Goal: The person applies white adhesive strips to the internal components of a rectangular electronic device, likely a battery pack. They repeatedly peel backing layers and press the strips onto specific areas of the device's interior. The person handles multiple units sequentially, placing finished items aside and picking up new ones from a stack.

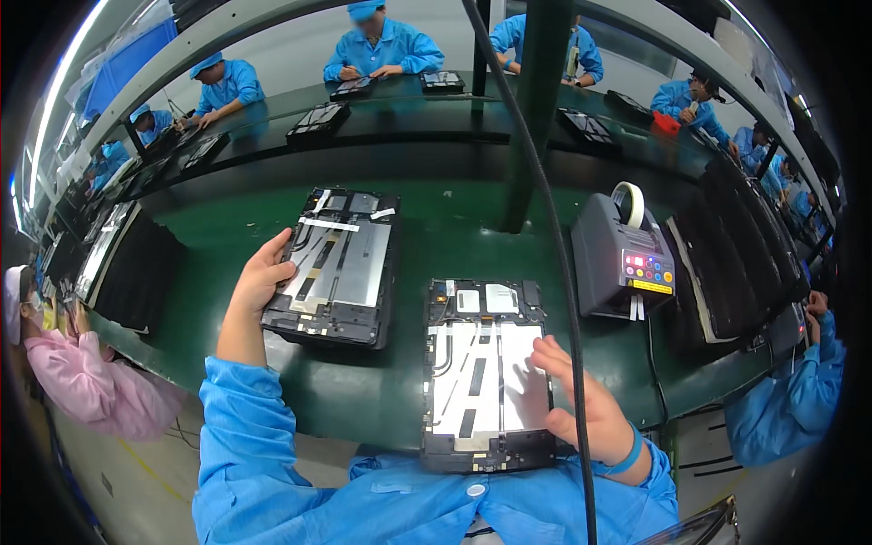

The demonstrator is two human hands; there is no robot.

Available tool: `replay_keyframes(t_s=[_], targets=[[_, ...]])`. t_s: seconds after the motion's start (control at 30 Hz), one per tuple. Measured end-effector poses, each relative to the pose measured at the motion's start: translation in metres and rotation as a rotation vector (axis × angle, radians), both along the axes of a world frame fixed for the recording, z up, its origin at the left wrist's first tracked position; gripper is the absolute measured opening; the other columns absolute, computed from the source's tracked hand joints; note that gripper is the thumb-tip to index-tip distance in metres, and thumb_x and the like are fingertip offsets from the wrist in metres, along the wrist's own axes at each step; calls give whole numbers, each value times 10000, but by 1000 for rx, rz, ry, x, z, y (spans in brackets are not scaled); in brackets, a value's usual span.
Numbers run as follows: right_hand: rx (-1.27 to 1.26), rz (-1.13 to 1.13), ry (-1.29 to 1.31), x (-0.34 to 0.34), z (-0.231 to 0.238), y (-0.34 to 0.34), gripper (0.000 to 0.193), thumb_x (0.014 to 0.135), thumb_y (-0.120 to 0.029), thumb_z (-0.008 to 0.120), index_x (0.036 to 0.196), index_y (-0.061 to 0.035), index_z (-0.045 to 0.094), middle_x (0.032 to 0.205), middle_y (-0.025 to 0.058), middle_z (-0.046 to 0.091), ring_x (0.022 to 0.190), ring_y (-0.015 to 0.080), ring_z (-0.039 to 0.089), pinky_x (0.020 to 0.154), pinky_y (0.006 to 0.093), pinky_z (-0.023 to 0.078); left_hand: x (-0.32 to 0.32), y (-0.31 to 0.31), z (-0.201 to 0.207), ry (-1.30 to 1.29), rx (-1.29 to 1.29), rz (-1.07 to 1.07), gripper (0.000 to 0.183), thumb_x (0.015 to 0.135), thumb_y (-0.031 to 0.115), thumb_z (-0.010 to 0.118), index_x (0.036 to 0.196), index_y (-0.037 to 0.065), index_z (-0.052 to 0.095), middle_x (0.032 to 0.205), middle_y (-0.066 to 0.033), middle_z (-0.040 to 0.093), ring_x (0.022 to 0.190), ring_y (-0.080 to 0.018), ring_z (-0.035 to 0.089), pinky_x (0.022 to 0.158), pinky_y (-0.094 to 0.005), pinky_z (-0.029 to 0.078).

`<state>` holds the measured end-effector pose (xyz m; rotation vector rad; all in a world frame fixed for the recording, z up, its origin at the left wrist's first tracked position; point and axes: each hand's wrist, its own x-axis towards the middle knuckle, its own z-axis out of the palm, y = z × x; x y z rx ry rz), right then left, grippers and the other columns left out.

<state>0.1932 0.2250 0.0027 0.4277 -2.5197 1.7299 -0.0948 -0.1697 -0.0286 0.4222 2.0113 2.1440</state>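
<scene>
On the green bench at centre left lies a pile of open tablet housings (361, 263), the top one showing a silvery inner plate, black strips and white tape pieces. My left hand (257, 286) grips its left edge, thumb on top, the other fingers partly hidden at the side. Right in front of me, at the bench's near edge, is a second open tablet housing (488, 386) with a silver plate, black strips and thin cables. Beside its right edge my right hand (586, 404) hovers with fingers apart, holding nothing; whether a fingertip touches the rim I cannot tell.
A grey tape dispenser (623, 263) stands to the right, near a tall dark stack (740, 259). Another dark stack (141, 263) is at left. A black cable (556, 236) hangs across the view before a green post (531, 136). Co-workers sit around, tablets on the far bench.
</scene>
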Motion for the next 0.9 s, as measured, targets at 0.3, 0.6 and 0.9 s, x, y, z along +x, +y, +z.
replay_keyframes(t_s=[0.3,0.6,0.9], targets=[[-143,-158,-15,19,-20,21,555,881,-353,645,1317,-38,507,1414,209,432,1401,366,265,1115,452,231,-2,-4,-6,4,8,62,678,801,-62,541,1431,-72,291,1386,-175,457,1176,-190,519,991,-275,399],[-168,-286,14,34,-29,38,404,870,-202,642,1229,-37,556,1366,162,486,1369,312,330,1103,418,260,32,20,29,166,-662,326,592,745,-4,627,1321,28,497,1233,-178,558,1025,-240,610,840,-315,495],[-451,-914,16,10,-51,96,359,909,-260,617,1144,6,561,1083,90,617,996,136,573,852,268,447,138,92,57,971,-824,69,466,684,17,649,1146,26,588,1295,-145,532,1163,-295,528,913,-382,434]])
